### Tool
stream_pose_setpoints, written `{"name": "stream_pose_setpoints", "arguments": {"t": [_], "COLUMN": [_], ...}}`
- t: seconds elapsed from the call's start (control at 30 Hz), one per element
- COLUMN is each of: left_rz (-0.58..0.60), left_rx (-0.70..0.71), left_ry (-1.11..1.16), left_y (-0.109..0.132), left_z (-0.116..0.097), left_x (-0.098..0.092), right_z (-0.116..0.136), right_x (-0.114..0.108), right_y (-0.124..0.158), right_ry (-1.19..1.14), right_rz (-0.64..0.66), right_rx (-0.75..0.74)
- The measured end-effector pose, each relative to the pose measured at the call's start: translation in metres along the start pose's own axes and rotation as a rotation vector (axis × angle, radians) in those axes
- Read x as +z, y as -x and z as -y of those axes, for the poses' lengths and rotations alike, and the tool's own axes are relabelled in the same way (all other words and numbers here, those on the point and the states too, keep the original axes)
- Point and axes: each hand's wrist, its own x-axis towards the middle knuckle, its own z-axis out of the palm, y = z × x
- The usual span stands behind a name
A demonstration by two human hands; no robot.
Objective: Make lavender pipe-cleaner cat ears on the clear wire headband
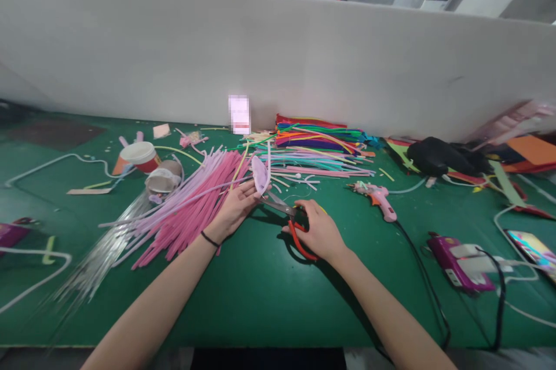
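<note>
A lilac petal-shaped piece with a long pale stem is pinched in the fingers of my left hand. My right hand grips orange-handled scissors. The scissor blades point left and lie by my left fingertips, just below the piece; their tips are hard to make out. Under and beside my left forearm spreads a pile of pink pipe cleaners with lilac ones along its left side. Behind my hands lie stacked multicoloured pipe cleaners.
On the green table, a pink glue gun with a black cord lies right of my right hand. Farther right are a purple power strip and a phone. A paper cup stands at left; a grey partition rises behind.
</note>
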Motion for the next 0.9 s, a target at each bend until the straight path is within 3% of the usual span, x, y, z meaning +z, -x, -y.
{"name": "stream_pose_setpoints", "arguments": {"t": [0.73,0.9], "left_rz": [-0.063,-0.062], "left_rx": [0.023,0.015], "left_ry": [-0.084,-0.067], "left_y": [-0.001,-0.002], "left_z": [0.005,0.006], "left_x": [0.003,0.0], "right_z": [0.012,0.012], "right_x": [-0.002,-0.003], "right_y": [0.001,0.002], "right_ry": [-0.02,0.107], "right_rz": [0.066,0.016], "right_rx": [-0.028,-0.013]}}
